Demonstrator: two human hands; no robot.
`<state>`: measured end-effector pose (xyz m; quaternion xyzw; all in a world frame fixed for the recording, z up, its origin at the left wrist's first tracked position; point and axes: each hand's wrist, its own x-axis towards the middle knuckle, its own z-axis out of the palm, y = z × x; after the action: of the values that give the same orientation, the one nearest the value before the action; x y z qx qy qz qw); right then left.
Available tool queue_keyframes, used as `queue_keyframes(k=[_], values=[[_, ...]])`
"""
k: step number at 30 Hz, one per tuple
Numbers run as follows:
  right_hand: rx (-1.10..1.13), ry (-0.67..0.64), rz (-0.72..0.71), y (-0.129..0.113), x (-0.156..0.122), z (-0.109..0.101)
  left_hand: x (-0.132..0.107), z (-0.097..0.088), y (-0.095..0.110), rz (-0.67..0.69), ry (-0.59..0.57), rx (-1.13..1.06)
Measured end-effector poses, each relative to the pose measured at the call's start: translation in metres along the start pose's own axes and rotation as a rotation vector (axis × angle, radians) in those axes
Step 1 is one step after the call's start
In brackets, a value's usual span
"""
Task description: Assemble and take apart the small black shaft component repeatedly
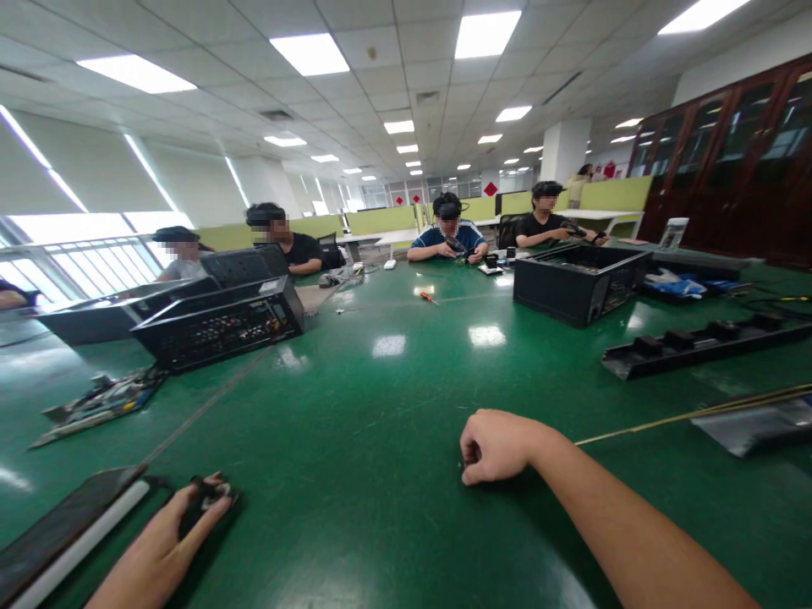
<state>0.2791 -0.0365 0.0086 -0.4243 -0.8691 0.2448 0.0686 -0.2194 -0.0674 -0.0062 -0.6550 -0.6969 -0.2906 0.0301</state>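
While one lumpy black part (194,512) is being clasped near left by the half-curled left hand (167,534), one dark bit (462,465) is being pinched by the curled right hand (501,446) over the glossy table (355,423).

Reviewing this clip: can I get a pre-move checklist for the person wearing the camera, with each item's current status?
1. Left hand has hold of the dark object: ok, thumb and fingers are around it.
2. Right hand has a firm grip: cannot tell; the fingers are curled and only a small dark bit shows at them.
3. Hands apart from each other: ok, bare green tabletop lies between them.
4. Orange screwdriver in hand: not ok, it lies on the table beyond both hands.
5. Right hand off the black case: ok, the case stands farther back.
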Motion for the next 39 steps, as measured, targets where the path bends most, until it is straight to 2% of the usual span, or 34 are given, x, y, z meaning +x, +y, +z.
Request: queue_keyframes(k=[3, 5, 6, 8, 11, 12, 14, 17, 21, 24, 26, 27, 30, 32, 33, 36, 39], values=[[0.124, 0.008, -0.029, 0.004, 0.005, 0.003, -0.007, -0.002, 0.029, -0.016, 0.23, 0.05], [0.212, 0.058, -0.038, 0.004, 0.01, 0.007, -0.009, 0.001, 0.066, 0.114, 0.346, 0.008], [0.236, 0.114, -0.029, 0.004, 0.013, 0.009, -0.008, 0.005, 0.087, 0.206, 0.325, -0.027], [0.248, 0.232, -0.015, 0.002, 0.018, 0.014, -0.005, 0.014, 0.135, 0.386, 0.203, -0.115], [0.241, 0.316, -0.01, 0.0, 0.022, 0.02, -0.002, 0.033, 0.203, 0.567, 0.205, -0.196], [0.242, 0.323, -0.014, 0.0, 0.022, 0.021, -0.002, 0.04, 0.222, 0.59, 0.173, -0.241], [0.246, 0.327, -0.036, 0.001, 0.023, 0.022, -0.007, 0.056, 0.251, 0.586, 0.021, -0.351], [0.196, 0.341, -0.104, 0.002, 0.024, 0.024, -0.017, 0.082, 0.274, 0.478, -0.231, -0.514], [0.192, 0.417, -0.113, 0.0, 0.028, 0.031, -0.025, 0.114, 0.274, 0.146, -0.323, -0.754], [0.226, 0.478, -0.074, -0.005, 0.03, 0.033, -0.026, 0.123, 0.268, -0.024, -0.436, -0.89], [0.219, 0.479, -0.067, -0.007, 0.028, 0.032, -0.023, 0.116, 0.261, 0.002, -0.462, -0.875], [0.222, 0.46, -0.07, -0.007, 0.027, 0.03, -0.02, 0.11, 0.254, 0.054, -0.432, -0.825], [0.209, 0.369, -0.052, -0.002, 0.023, 0.024, -0.004, 0.081, 0.218, 0.285, -0.183, -0.505], [0.187, 0.33, -0.015, 0.003, 0.022, 0.021, 0.008, 0.063, 0.183, 0.327, 0.034, -0.267], [0.174, 0.312, -0.001, 0.005, 0.022, 0.02, 0.013, 0.056, 0.164, 0.324, 0.072, -0.176], [0.136, 0.272, 0.008, 0.007, 0.024, 0.021, 0.02, 0.047, 0.119, 0.308, 0.048, 0.011], [0.132, 0.261, -0.008, 0.005, 0.024, 0.022, 0.02, 0.044, 0.099, 0.255, -0.011, 0.101]])
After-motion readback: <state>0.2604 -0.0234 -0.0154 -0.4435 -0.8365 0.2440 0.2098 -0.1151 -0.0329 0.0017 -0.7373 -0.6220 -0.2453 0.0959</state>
